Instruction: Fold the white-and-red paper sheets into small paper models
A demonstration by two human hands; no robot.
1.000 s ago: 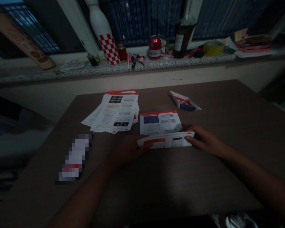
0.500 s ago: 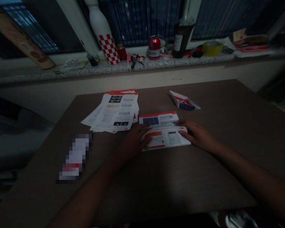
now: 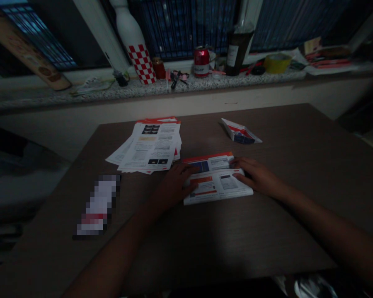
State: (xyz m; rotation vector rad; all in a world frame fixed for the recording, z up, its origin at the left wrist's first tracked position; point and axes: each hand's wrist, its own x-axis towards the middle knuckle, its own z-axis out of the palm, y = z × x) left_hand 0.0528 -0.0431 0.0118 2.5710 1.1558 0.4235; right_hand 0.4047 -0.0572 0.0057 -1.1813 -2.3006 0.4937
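Note:
A printed sheet of paper [image 3: 219, 182] with an orange top band lies on the table in front of me, its near part folded up over itself. My left hand [image 3: 178, 182] holds its left side, fingers across the upper print and thumb on the folded flap. At the right edge, my right hand [image 3: 253, 176] has its thumb on the flap and its fingers at the upper part. Beyond it stands a small folded paper boat [image 3: 242, 134], white, red and blue. To the left is a fanned stack of printed sheets [image 3: 152, 147].
A phone-shaped item [image 3: 98, 207], blurred out, lies at the table's left. Behind the brown table [image 3: 186, 244], a stone windowsill [image 3: 105, 93] carries a red can [image 3: 201, 62], a checkered white bottle [image 3: 141, 62], a dark bottle [image 3: 234, 54] and a yellow tape roll [image 3: 277, 63].
The sheet has slid slightly toward me, and its folded near part lies flatter and lower. Both hands remain at its sides. The stack and the paper boat have not moved.

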